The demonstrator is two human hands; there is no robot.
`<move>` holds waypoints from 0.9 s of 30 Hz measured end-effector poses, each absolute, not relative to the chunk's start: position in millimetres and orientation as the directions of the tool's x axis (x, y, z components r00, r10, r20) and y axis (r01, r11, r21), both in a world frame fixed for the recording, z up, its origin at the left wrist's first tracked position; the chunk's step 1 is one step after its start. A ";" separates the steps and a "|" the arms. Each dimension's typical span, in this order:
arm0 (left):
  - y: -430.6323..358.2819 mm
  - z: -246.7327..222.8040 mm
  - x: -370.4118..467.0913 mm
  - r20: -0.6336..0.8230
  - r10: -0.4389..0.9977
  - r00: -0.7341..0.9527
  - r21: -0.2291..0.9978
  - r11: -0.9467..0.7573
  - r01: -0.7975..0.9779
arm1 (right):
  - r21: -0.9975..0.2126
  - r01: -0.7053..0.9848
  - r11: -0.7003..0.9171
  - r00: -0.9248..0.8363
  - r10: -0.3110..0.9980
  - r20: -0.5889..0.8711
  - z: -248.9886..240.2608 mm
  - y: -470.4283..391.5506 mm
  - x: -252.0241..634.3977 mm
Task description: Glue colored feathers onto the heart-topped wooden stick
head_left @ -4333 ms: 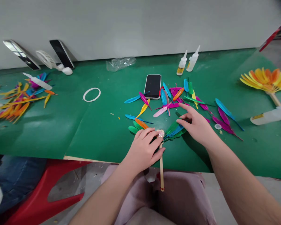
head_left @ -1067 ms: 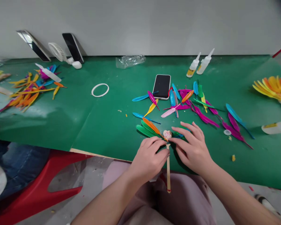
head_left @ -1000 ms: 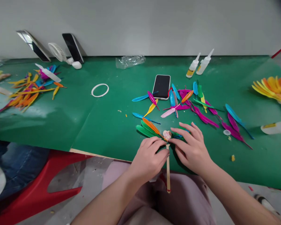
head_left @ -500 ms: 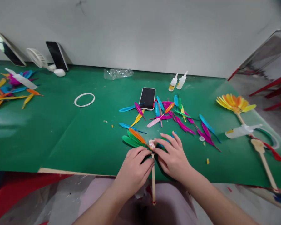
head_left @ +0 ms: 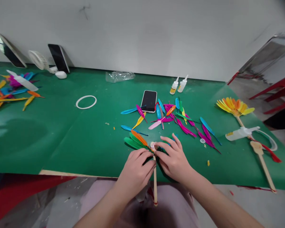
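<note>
A feather fan on a wooden handle lies at the table's front edge, its stick pointing toward me. Green feathers and an orange feather spread from its left side. Blue feathers on the right are mostly behind my fingers. My left hand pinches the fan at the feather bases, just above the stick. With thumb and index finger, my right hand presses on the pale, shiny head of the fan, its other fingers raised. The exact contact points are hidden.
Loose colored feathers lie ahead, near a phone. Two glue bottles stand behind. At right are a yellow feather fan, a lying bottle and a bare wooden handle. A white ring lies left.
The right index finger has shifted slightly over the fan's head, covering more of it. The left hand stays in place. The view has turned slightly to the right.
</note>
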State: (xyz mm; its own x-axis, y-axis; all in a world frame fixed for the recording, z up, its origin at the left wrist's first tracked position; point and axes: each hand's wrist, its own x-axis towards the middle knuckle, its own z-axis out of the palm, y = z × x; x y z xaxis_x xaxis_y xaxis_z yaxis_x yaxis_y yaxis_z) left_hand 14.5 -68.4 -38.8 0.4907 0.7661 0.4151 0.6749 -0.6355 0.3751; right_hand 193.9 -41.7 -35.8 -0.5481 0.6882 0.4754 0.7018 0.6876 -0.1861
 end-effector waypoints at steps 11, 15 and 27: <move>-67.1 -38.9 13.9 0.413 0.771 0.486 0.407 -0.633 0.659 | -0.223 0.696 0.682 -0.533 0.700 0.476 -34.4 -42.0 193.8; -66.3 -37.7 14.1 0.415 0.758 0.503 0.406 -0.649 0.643 | -0.295 0.674 0.677 -0.452 0.694 0.561 -30.0 -41.5 193.7; -64.9 -39.0 7.6 0.493 0.773 0.401 0.502 -0.628 0.594 | -0.813 0.495 0.307 0.193 0.873 0.448 -20.2 -32.2 202.2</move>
